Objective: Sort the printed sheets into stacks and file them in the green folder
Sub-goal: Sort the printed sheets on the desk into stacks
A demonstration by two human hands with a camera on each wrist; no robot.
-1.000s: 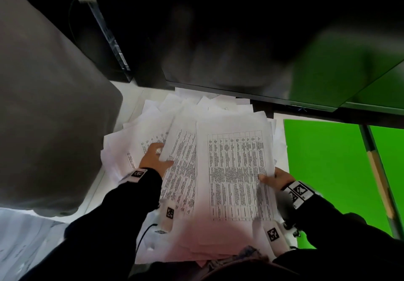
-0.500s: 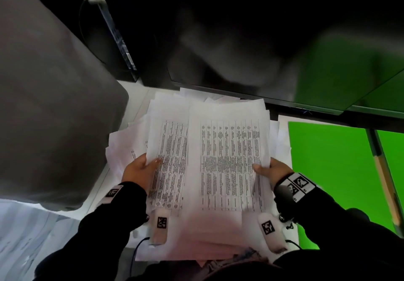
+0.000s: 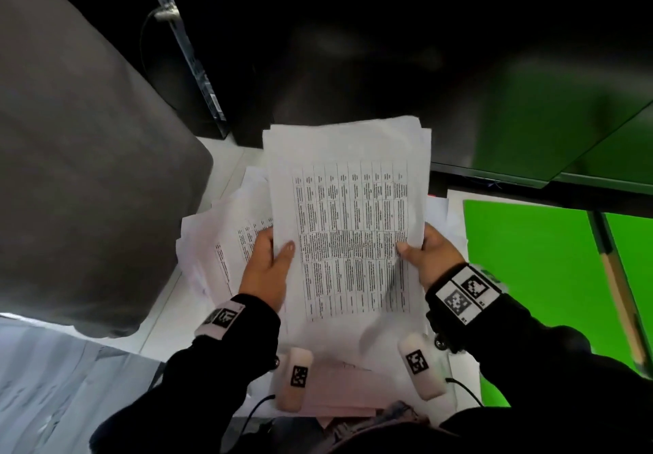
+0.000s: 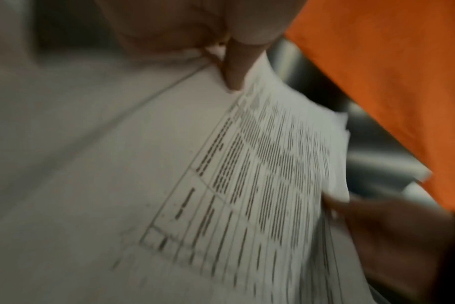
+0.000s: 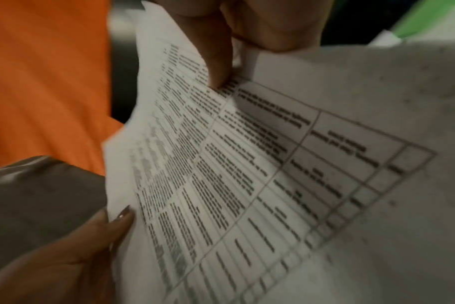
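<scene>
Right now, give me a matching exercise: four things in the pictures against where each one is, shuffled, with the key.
Things:
1. left hand
2. right hand
3. green folder
4. loose sheets

Places:
A. lying open on the desk, right of the papers
B. gripping the left edge of the held stack
C. spread on the desk under the held stack
D. gripping the stack's right edge

Pairs: 1-B, 2-D, 3-A, 4-C

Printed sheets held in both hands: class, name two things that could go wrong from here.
1. The left hand and right hand pinch the held bundle only at its side edges; sheets might slip out.
2. Loose sheets lie fanned underneath, so dropped pages could mix in.
</scene>
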